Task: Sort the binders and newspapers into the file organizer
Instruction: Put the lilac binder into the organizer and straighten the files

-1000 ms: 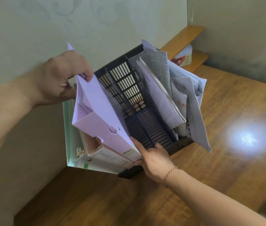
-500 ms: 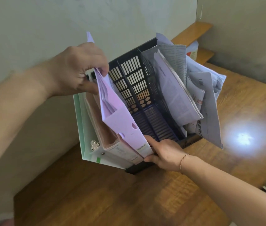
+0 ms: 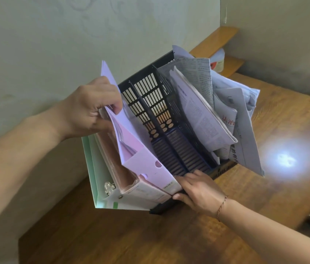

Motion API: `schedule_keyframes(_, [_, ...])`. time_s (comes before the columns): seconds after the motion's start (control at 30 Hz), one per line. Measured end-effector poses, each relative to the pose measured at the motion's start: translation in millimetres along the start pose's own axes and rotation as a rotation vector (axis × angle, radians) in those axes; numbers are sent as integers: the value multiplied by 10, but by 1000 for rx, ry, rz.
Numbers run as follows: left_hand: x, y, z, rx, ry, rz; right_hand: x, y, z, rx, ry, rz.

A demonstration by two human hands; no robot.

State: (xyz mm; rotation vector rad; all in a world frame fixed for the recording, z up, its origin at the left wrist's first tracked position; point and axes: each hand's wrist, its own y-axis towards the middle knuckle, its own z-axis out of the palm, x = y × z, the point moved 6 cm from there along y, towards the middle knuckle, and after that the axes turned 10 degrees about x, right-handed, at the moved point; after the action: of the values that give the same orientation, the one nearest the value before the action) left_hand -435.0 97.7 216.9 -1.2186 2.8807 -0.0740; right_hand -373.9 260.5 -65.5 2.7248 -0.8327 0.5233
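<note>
1. A black slotted plastic file organizer [image 3: 161, 119] stands on the brown wooden desk [image 3: 264, 187], close against the pale wall [image 3: 36, 44].
2. The person's left hand [image 3: 91, 107] pinches the top edge of a lilac cardboard box-file binder [image 3: 142, 164], thumb and fingers closed on it, and holds it leaning at the organizer's left end.
3. The right hand [image 3: 197, 189] lies at the organizer's front rim beside that binder's lower corner, fingers flat and pressing; whether it grips anything I cannot tell, it looks more like steadying.
4. Just left of the lilac binder stand a pinkish-brown binder [image 3: 119, 168] and a mint-green ring binder [image 3: 93, 168]; whether the green one is inside the frame or just outside it I cannot make out.
5. On the right side, a bundle of folded grey newspapers [image 3: 201, 111] fills the end compartments and spills over the edge.
6. The two middle slots show bare.
7. My judgement: the sorting is nearly finished, papers on one side, binders on the other. What remains seems to be seating the lilac binder upright; nothing else lies loose on the visible desk.
</note>
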Motion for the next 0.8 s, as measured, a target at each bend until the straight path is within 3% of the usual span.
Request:
schedule_keyframes(0.17, [-93,68,6,19,-29,50,42,-47,-110,-59,177,-13])
schedule_keyframes(0.27, [-114,72,38,20,-40,50,95,-89,-339,-276,269,-59])
schedule_keyframes(0.33, [-66,20,56,13,-51,22,153,3,-612,-463,521,-40])
schedule_keyframes(0.37, [-43,-5,70,21,-62,12,167,149,-711,-468,720,16])
schedule_keyframes(0.47, [-2,-51,82,18,-75,-7,200,823,-627,-120,1268,292])
schedule_keyframes(0.57, [-1,-48,81,16,-98,8,72,1338,-295,142,1376,523])
schedule_keyframes(0.8, [-2,-72,85,-25,-126,33,-276,1891,47,31,1625,866])
